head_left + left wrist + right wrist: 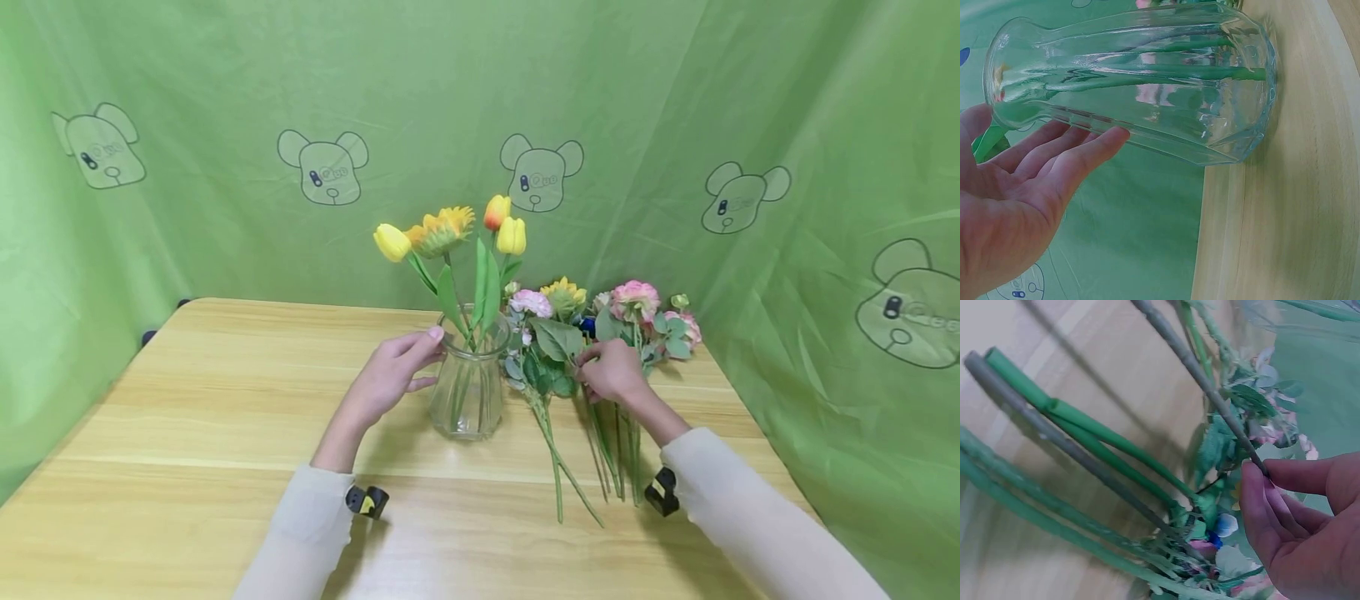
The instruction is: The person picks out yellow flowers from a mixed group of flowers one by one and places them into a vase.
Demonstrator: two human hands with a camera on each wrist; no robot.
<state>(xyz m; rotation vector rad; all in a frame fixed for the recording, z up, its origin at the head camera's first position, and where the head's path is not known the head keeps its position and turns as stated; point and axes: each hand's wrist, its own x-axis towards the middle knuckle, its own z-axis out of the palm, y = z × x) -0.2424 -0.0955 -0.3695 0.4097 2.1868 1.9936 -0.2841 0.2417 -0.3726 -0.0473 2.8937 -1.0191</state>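
Observation:
A clear glass vase [467, 400] stands upright on the table, holding several yellow tulips [512, 237], one of them orange-red, and a sunflower [442, 232]. My left hand [393, 367] touches the vase's left side near the neck, its thumb at the rim. In the left wrist view the fingers [1094, 153] lie fairly straight along the glass. My right hand [611, 371] pinches a thin brown stem [1210, 394] between thumb and fingertips. It appears to belong to the yellow sunflower [564, 296] with a broad leaf [558, 340]; the join is partly hidden.
Pink flowers [636, 300] and a pale purple flower [531, 302] lie right of the vase, their green stems [558, 467] pointing toward the front of the wooden table [225, 417]. A green curtain [420, 100] with bear drawings surrounds the table's back and sides.

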